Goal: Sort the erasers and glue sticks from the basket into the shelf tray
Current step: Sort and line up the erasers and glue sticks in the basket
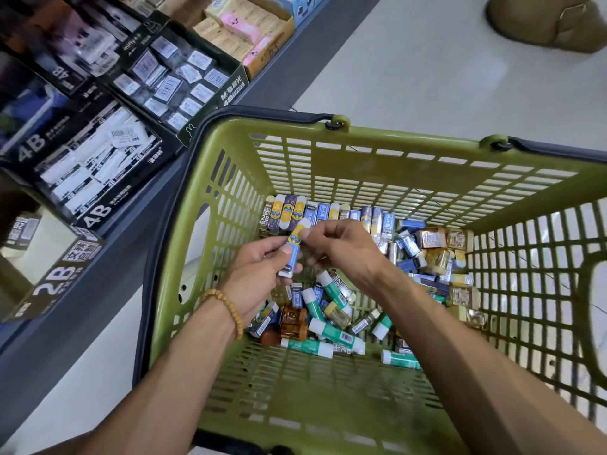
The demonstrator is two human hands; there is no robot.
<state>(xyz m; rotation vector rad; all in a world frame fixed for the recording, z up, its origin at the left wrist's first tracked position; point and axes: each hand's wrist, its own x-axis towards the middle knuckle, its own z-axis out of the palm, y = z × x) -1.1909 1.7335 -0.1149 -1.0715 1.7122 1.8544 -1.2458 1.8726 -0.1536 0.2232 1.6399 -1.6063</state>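
While over green basket (361, 165), left hand (259, 274) gripping blue eraser (290, 261); right hand (338, 244) pinching yellow eraser (300, 231) just above it. Erasers lined along far wall, loose erasers and glue sticks (328, 330) heaped on floor. Eraser trays (98, 178) on shelf, left.

A tan bag (555, 21) sits on the pale floor (443, 77), far right.

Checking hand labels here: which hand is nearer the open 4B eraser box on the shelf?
Left. The left hand is over the basket's shelf-side half, below and right of the 4B eraser box; the right hand is further right.
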